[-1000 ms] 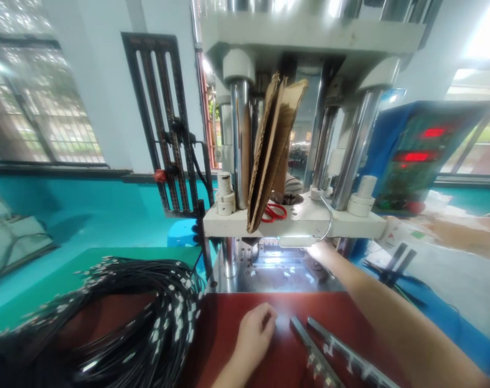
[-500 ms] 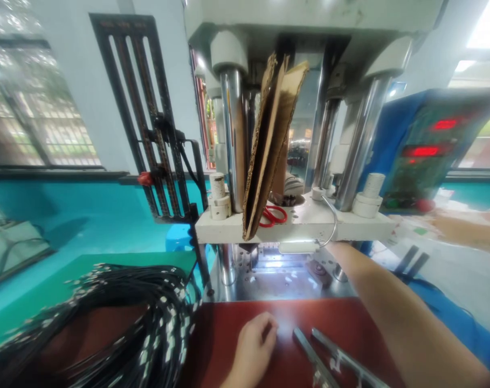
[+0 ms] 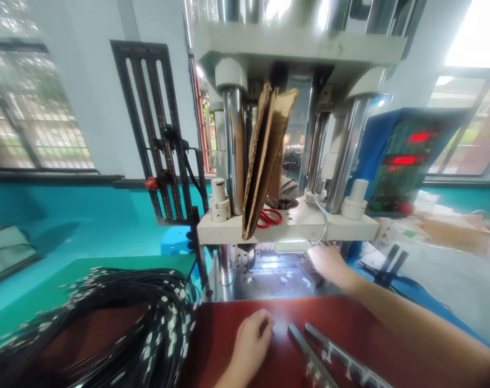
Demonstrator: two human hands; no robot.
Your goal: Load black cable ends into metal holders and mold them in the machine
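My left hand [image 3: 253,337] rests on the red tabletop [image 3: 224,318], fingers curled together; whatever they might hold is too small to make out. To its right lie two metal strips [image 3: 342,358] with small fittings along them. My right hand [image 3: 328,263] is at the right side of the press, just under the white lamp [image 3: 291,247] and beside a dark block [image 3: 310,274] on the metal bed [image 3: 269,283]. Its fingers are blurred and partly hidden near the lamp's end.
A large coil of black cables with white tips [image 3: 167,318] covers the left side. Folded cardboard [image 3: 264,161] and red-handled scissors [image 3: 271,217] sit on the press plate [image 3: 224,233]. A blue control box [image 3: 384,151] stands behind right, near a cardboard box [image 3: 455,231].
My right hand has come into view below the press plate, drawn back from where it was hidden. The view has shifted slightly. My left hand stays nearly in place.
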